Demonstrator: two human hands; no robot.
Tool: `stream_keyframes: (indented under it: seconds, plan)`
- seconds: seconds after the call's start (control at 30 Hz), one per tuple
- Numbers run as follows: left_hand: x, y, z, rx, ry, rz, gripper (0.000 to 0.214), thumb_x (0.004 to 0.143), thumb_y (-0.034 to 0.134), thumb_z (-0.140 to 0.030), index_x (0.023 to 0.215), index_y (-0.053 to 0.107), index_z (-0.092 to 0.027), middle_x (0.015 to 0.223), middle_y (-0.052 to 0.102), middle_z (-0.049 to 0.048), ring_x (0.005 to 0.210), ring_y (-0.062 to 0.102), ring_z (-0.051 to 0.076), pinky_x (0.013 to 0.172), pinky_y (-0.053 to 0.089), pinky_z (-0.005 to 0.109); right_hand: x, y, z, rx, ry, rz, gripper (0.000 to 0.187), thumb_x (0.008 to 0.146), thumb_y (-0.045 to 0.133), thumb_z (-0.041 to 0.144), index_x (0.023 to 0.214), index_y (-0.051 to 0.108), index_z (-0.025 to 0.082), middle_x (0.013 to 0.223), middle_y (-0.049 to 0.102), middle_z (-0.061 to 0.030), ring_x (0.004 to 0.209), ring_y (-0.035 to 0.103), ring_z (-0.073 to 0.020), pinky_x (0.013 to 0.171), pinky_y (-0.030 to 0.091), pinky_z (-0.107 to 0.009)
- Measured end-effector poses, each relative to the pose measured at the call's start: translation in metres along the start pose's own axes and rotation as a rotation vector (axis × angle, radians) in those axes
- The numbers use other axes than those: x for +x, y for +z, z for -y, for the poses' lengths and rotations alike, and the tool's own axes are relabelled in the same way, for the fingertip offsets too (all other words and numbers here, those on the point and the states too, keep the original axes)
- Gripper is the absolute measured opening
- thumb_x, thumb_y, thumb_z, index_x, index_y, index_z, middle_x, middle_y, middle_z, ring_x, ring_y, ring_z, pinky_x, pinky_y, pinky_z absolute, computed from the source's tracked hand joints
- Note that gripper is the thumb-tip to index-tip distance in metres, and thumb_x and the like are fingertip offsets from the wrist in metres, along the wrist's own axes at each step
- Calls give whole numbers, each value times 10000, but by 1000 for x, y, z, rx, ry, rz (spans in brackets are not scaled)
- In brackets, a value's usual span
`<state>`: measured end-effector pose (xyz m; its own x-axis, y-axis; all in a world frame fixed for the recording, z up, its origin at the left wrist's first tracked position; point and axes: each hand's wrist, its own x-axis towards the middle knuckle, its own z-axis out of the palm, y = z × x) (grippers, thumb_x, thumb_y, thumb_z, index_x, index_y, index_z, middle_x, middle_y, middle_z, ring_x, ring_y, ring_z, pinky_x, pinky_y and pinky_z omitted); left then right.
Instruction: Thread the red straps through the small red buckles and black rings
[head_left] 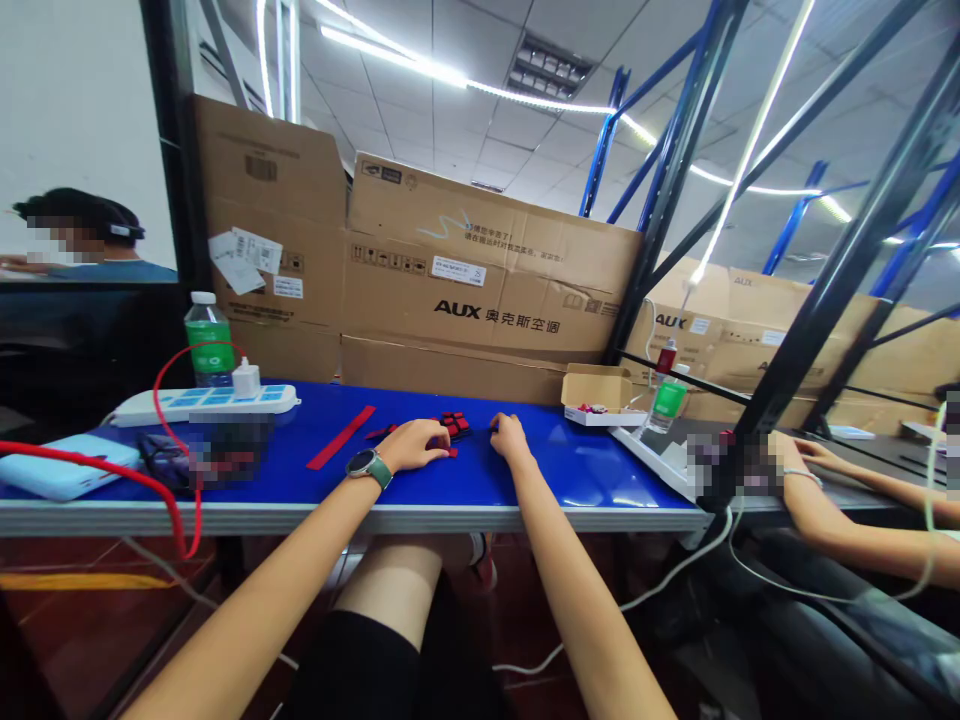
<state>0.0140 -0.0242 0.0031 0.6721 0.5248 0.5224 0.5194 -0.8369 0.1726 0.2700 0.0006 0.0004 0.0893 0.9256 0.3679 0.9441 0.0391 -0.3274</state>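
Currently the left hand and right hand rest open, flanking red square pieces.

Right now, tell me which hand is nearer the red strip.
Left. The left hand lies right of the red strip; the right hand lies farther right.

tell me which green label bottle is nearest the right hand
The green-labelled bottle just right of the small open cardboard box is nearest the right hand; the other bottle stands far left, behind the white power strip.
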Motion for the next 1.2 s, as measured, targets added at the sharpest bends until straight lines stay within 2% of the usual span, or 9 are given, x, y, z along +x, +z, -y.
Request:
stream_keyframes:
  seconds: [0.13, 0.23, 0.3, 0.4, 0.53, 0.67, 0.77, 1.03, 1.2]
  plan:
    - [0, 0, 1, 51, 1, 9, 124, 917, 642, -352, 918, 692, -238, 935, 716, 26, 888, 652, 198, 800, 450, 289, -1, -3, 2, 13, -46, -78, 235, 875, 600, 161, 1091, 690, 154, 1116, 632, -158, 997, 633, -230, 904, 458, -303]
    - [4, 1, -3, 241, 68, 10, 141, 950, 599, -326, 913, 678, -215, 961, 696, 60, 895, 636, 208, 802, 428, 312, -5, -6, 8, -38, 92, -137, 332, 931, 575, 369, 1154, 659, 137, 1164, 613, -226, 1047, 634, -305, 876, 479, -385]
    - [8, 3, -7, 375, 130, 11, 158, 974, 555, -300, 931, 669, -200, 973, 683, 88, 909, 624, 219, 809, 412, 331, -9, -6, 10, -70, 183, -91, 445, 922, 583, 431, 1232, 611, 113, 1166, 617, -260, 1058, 646, -341, 865, 487, -421]
    - [12, 8, -9, 471, 210, 28, 183, 998, 506, -276, 951, 662, -192, 967, 679, 103, 919, 618, 227, 807, 398, 345, -11, -2, 10, -94, 203, 8, 487, 914, 602, 321, 1329, 529, 77, 1154, 635, -276, 1051, 668, -348, 860, 494, -422]
    - [12, 11, -8, 507, 198, 45, 206, 1008, 503, -308, 1027, 667, -185, 1003, 693, 103, 904, 629, 225, 788, 392, 343, -7, 0, 6, -56, 115, -15, 469, 888, 600, 164, 1339, 518, 65, 1170, 639, -273, 1019, 682, -302, 855, 493, -367]
    - [11, 11, -5, 470, 162, 45, 216, 995, 540, -321, 1098, 679, -193, 1027, 705, 101, 934, 639, 232, 797, 393, 337, 3, -4, 10, 174, -157, -114, 207, 858, 587, 134, 1044, 674, 161, 1069, 705, -133, 1000, 666, -226, 904, 479, -306]
    - [11, 10, -5, 442, 161, 49, 211, 1001, 526, -305, 1073, 698, -206, 1031, 702, 97, 937, 641, 220, 796, 401, 330, 7, -3, 16, 369, -314, -140, 167, 818, 575, 131, 929, 674, 208, 960, 728, -52, 934, 670, -202, 894, 486, -292]
    - [11, 7, -7, 401, 160, 76, 185, 987, 541, -286, 1027, 709, -219, 1023, 704, 74, 940, 649, 211, 790, 415, 314, 5, 8, 18, 595, -233, -121, 214, 876, 440, 175, 1058, 544, 214, 815, 681, -21, 657, 637, -168, 713, 495, -273]
    - [9, 2, -10, 249, 130, 64, 144, 964, 574, -277, 983, 706, -223, 1002, 728, 58, 964, 664, 214, 814, 435, 314, 3, 5, 20, 535, -381, -79, 177, 871, 494, 214, 1031, 566, 237, 824, 684, -15, 772, 650, -192, 784, 485, -285]
